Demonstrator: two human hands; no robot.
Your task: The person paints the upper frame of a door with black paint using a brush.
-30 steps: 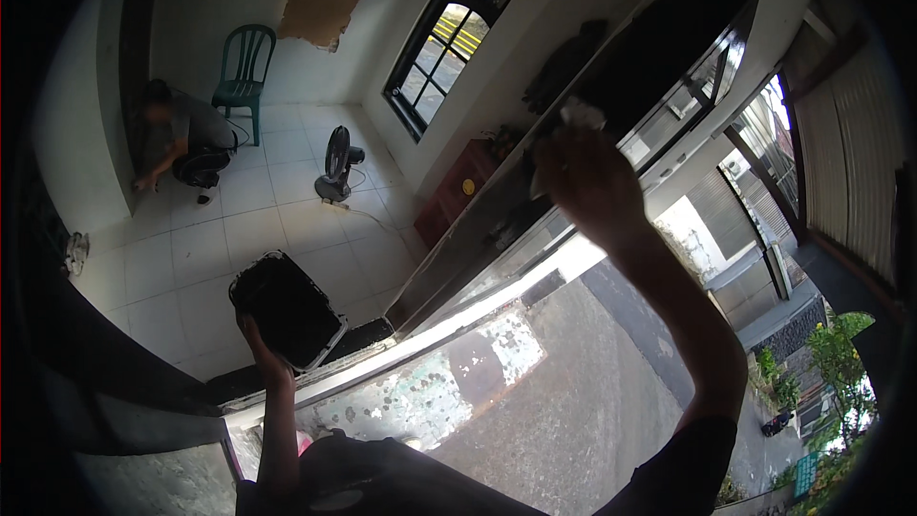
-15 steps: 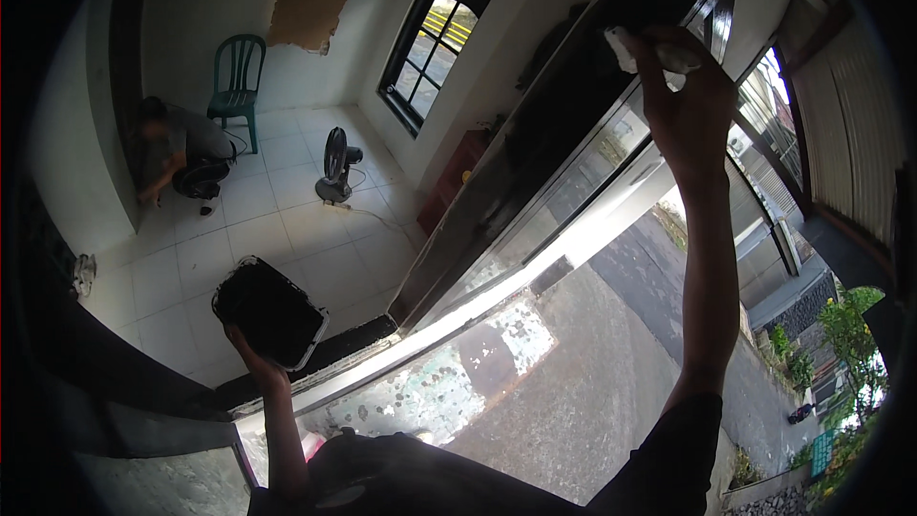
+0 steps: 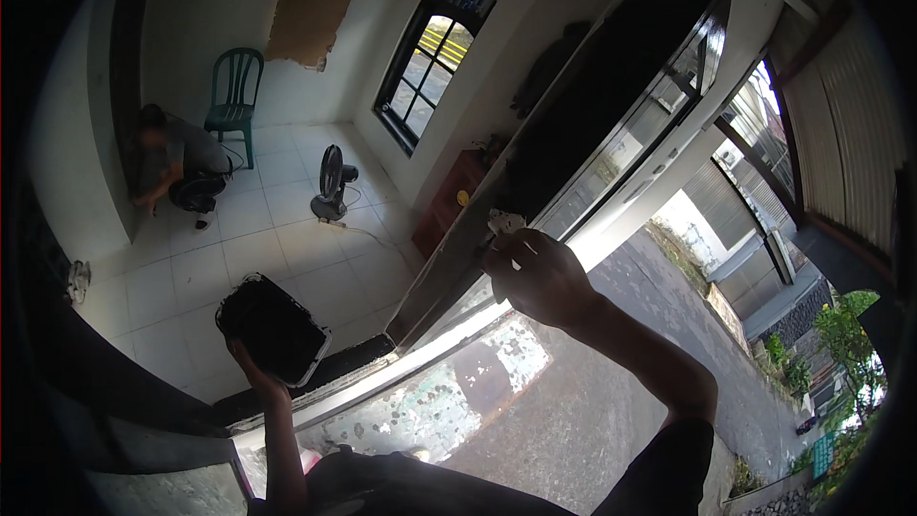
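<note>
My left hand (image 3: 256,371) grips a rectangular tub (image 3: 272,330) by its left side. The tub's inside is black, and a pale streaked rim shows along its right edge. In my right hand (image 3: 544,277), the fingers are closed round a crumpled whitish wad (image 3: 506,222), perhaps a cloth or sponge; its exact kind does not show. This hand is at the lower part of a dark, wide door frame (image 3: 573,139); whether the wad touches it I cannot tell.
Beyond the doorway, a person (image 3: 186,167) crouches by the left wall. A green plastic chair (image 3: 232,105), a black fan (image 3: 331,186) with a cord and a red cabinet (image 3: 449,201) stand on the tiled floor (image 3: 253,253). Below runs a light door sill (image 3: 358,387).
My right hand has come down and left from high beside the frame to its lower part, still with the wad. My left hand holds the tub slightly lower in view.
</note>
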